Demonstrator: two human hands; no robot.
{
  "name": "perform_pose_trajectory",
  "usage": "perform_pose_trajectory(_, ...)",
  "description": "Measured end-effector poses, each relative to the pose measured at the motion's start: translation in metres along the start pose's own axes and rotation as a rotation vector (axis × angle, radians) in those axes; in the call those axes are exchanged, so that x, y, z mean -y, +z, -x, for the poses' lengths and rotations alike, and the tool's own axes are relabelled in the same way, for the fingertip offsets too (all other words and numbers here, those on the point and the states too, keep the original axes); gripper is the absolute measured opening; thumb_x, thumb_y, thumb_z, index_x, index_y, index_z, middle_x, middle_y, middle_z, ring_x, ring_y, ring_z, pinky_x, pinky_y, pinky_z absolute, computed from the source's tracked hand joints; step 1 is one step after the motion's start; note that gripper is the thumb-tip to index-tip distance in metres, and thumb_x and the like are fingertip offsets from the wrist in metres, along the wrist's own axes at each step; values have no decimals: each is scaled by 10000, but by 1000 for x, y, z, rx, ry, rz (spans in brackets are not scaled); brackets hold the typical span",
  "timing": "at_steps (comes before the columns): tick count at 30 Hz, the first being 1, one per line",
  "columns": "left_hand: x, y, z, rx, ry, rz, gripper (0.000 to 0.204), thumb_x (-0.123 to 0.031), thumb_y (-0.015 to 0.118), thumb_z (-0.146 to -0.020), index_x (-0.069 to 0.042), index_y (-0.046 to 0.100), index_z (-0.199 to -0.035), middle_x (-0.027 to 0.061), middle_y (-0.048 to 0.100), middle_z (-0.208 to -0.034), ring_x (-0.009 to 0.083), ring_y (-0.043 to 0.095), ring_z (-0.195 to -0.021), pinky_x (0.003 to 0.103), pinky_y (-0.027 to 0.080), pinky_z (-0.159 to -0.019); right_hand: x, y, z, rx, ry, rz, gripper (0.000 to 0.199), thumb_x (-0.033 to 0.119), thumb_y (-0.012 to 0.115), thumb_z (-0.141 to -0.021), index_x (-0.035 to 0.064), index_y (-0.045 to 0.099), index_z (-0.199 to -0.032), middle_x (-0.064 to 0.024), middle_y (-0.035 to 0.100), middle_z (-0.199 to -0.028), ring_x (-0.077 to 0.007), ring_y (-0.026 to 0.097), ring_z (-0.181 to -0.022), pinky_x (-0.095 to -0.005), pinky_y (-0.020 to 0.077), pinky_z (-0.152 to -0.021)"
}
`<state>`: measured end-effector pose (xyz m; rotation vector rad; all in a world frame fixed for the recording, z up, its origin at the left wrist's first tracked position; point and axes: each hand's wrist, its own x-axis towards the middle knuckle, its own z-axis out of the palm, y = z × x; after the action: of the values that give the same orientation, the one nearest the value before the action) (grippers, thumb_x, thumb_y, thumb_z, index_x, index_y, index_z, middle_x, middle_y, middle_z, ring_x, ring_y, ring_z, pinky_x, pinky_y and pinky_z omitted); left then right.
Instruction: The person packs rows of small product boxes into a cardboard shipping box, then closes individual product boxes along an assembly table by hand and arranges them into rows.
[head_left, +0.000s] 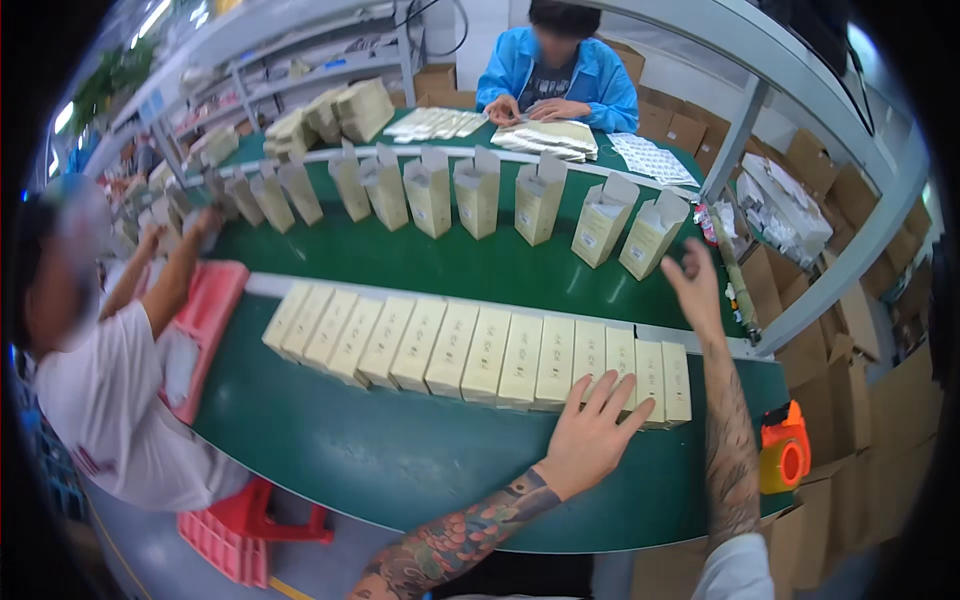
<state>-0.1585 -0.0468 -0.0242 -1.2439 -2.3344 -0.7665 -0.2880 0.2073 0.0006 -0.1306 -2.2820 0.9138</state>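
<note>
A long row of closed cream cartons [483,353] stands packed side by side on the near green table. My left hand [590,440] lies against the near side of the cartons toward the row's right end, its fingers spread. Beyond them, several cream boxes with raised top flaps [540,205] stand in a spaced line on a green belt. My right hand [692,278] reaches to the rightmost open-topped box [650,238]. Its fingers are apart and slightly blurred beside that box, with nothing seen in them.
Across the belt, a person in blue [560,75] handles flat cartons [545,140]. Another person in white [130,400] reaches toward boxes at left, by a pink tray [215,320]. An orange tape dispenser [785,450] sits at the right edge; a metal frame post [835,260] rises there.
</note>
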Motion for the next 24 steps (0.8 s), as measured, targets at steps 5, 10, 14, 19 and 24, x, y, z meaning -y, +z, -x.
perform_pose_trajectory(5,2,-6,15,-76,-31,103,446,-202,614,-792,-131,496,-1216,141,465,-1243,311,424,-1175,450,291,-992,-16,43,-46,66,152,-478,703,196,669,-805,-24,252,-1326,-160,566,-1086,-205,565,-970,-301,440,-832)
perform_pose_trajectory(10,10,-19,10,-304,-206,350,485,-185,632,-797,-28,453,-1220,195,453,-1229,350,416,-1172,434,299,-1000,39,27,-5,-83,136,-326,684,156,650,-809,-16,238,-1327,-147,540,-1135,-238,535,-1045,-319,419,-880)
perform_pose_trajectory(14,12,-36,-3,-507,-271,539,520,-181,638,-808,22,408,-1229,231,439,-1225,379,415,-1164,411,310,-1002,129,-24,54,-96,72,-682,614,138,571,-857,10,215,-1341,-129,533,-1133,-199,529,-994,-296,400,-880)
perform_pose_trajectory(19,10,-31,-2,-567,-329,936,446,-203,540,-888,30,374,-1230,239,454,-1194,383,465,-1106,378,352,-959,158,-2,134,167,-6,-636,291,105,480,-903,37,427,-1181,-51,539,-1029,-119,511,-939,-240,383,-862)
perform_pose_trajectory(24,13,-26,1,-232,-355,903,420,-206,468,-929,2,300,-1254,235,529,-1063,329,549,-997,366,412,-861,133,10,164,113,283,-826,129,103,500,-902,14,523,-992,-51,565,-948,-105,524,-904,-229,397,-853)
